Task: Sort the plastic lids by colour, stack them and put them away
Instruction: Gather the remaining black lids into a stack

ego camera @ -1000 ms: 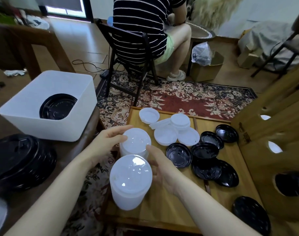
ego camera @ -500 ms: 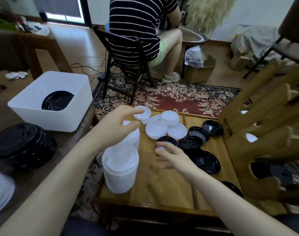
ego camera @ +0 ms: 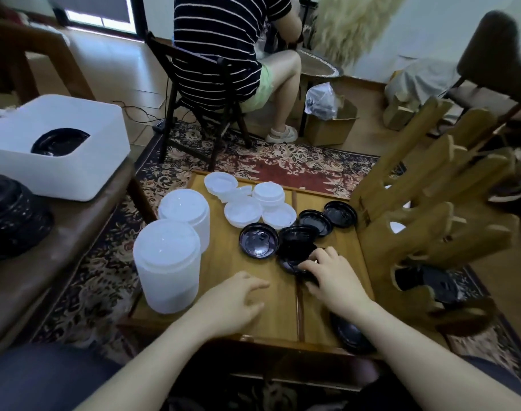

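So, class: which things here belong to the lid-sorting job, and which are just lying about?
Job: two white lid stacks, loose white lids, black lids, white bin, left hand, right hand on black lids.

Lying about: cardboard box, patterned rug, wooden rack.

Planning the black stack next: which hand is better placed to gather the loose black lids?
Right. The right hand already rests on the black lids; the left hand lies on bare table.

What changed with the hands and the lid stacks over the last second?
Both hands let go of the farther white stack. The right hand moved right onto the loose black lids, fingers curling on one; the left hand dropped to the wooden table, holding nothing. Both white stacks and the white bin stayed.
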`<state>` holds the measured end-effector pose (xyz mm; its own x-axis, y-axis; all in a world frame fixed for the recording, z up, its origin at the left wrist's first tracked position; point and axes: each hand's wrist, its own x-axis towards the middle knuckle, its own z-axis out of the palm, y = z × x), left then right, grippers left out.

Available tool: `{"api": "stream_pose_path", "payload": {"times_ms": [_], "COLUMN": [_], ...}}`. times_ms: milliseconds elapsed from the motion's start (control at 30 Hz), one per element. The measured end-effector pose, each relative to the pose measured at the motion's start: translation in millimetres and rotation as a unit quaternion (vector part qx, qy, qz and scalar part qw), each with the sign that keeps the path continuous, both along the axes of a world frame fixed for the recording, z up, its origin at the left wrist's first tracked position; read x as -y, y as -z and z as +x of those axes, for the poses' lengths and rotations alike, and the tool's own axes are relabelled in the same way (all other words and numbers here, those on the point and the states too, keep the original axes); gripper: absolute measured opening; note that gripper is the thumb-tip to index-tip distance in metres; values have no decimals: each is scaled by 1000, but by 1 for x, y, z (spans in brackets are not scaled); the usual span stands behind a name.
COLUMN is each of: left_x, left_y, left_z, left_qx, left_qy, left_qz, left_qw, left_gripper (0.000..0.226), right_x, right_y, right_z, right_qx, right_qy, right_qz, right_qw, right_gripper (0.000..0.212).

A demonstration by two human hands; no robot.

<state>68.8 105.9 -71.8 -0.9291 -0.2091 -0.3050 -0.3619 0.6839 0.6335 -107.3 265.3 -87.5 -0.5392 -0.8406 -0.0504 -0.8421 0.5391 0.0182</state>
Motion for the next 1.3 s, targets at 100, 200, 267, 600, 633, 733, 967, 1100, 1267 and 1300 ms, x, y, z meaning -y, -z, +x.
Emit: {"api": "stream_pose_path", "payload": {"times_ms": [100, 200, 267, 600, 633, 733, 967, 1100, 1267, 1300], "left_x": [0, 3, 2, -37, -41, -45, -28, -34, -47, -46], "left_y": [8, 8, 5, -10, -9, -5, 9, 18, 24, 25], "left_z": [0, -2, -3, 1, 2, 2, 0, -7, -14, -14], "left_qx": [6, -12, -41, -135, -150, -196, -130, -124, -127, -127], "left_qy": [-10, -27, -60, -304, -314, -351, -326, -318, -319, -331], "left_qz": [-1, 0, 35, 538, 561, 570, 497, 544, 566, 572], "left_qw": [1000, 1000, 997, 775, 751, 717, 794, 767, 750, 740], "left_gripper": [44, 42, 41, 72, 68, 49, 44, 53, 38, 33], "right_x": [5, 7, 7, -20, -21, -22, -25, -27, -29, -32], "right_y": [11, 9, -5, -40, -40, -39, -35, -29, -30, -35], "right_z": [-2, 0, 7, 53, 58, 66, 60, 57, 54, 49], "right_qx": [-47, -15, 104, 747, 755, 756, 687, 698, 682, 646], "right_qy": [-9, 11, 83, 228, 213, 171, 246, 262, 272, 260], "right_qz": [9, -111, -209, -353, -339, -284, -255, -294, -286, -258], "right_qw": [999, 994, 969, 516, 519, 564, 635, 598, 616, 670], "right_gripper": [25, 13, 7, 31, 33, 39, 48, 30, 22, 29]}}
